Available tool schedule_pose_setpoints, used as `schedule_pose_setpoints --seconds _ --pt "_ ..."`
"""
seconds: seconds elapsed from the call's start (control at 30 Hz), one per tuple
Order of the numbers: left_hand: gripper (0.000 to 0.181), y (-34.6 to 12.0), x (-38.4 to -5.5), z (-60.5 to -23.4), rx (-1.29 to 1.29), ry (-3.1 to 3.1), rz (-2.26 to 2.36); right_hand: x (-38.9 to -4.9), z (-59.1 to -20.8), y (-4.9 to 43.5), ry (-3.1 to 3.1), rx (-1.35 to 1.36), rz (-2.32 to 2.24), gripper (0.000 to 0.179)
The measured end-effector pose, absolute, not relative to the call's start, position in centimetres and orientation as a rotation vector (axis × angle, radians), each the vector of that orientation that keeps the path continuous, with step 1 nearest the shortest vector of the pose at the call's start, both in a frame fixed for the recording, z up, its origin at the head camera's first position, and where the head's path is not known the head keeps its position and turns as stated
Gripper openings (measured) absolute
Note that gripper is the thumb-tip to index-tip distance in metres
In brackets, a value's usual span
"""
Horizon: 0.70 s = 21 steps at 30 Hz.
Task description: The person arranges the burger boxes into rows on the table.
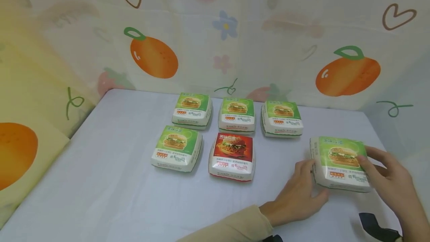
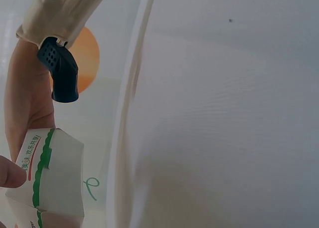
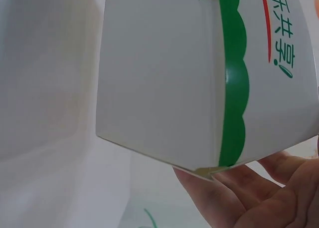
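Observation:
At the right of the head view, my right hand (image 1: 391,184) grips a green-and-white burger box (image 1: 342,165), thumb over the top and fingers at its right side. In the right wrist view, the box's green scalloped edge (image 3: 234,93) and white underside lie close to the camera. My left hand (image 1: 299,193) has its fingertips at the box's left side. Its thumb stands apart, by the front lower edge. The left wrist view shows only a fingertip and a sliver of that hand at the left border.
To the left, three green burger boxes stand in a back row, one of them in the middle (image 1: 236,115). Before them are another green box (image 1: 176,148) and a red-topped burger box (image 1: 231,156). Printed fabric (image 1: 252,40) hangs behind the white table (image 1: 111,182).

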State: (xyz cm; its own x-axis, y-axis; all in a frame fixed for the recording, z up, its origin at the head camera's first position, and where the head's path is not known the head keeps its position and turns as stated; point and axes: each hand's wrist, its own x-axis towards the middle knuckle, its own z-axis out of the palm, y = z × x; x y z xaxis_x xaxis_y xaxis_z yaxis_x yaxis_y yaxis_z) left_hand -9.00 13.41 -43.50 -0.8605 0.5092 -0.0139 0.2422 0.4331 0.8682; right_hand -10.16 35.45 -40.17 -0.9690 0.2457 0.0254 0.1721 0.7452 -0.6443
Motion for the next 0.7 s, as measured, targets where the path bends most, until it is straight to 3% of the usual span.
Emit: schedule_pose_setpoints --seconds 0.37,0.7 --pt "0.056 11.9 -8.7 -43.8 0.632 2.519 1.425 -10.2 -40.5 34.0 -2.882 -0.232 1.049 0.064" --pt "0.058 9.9 -8.2 -44.5 0.576 2.486 1.515 -10.6 -40.8 32.2 -2.929 -0.118 1.065 0.062"
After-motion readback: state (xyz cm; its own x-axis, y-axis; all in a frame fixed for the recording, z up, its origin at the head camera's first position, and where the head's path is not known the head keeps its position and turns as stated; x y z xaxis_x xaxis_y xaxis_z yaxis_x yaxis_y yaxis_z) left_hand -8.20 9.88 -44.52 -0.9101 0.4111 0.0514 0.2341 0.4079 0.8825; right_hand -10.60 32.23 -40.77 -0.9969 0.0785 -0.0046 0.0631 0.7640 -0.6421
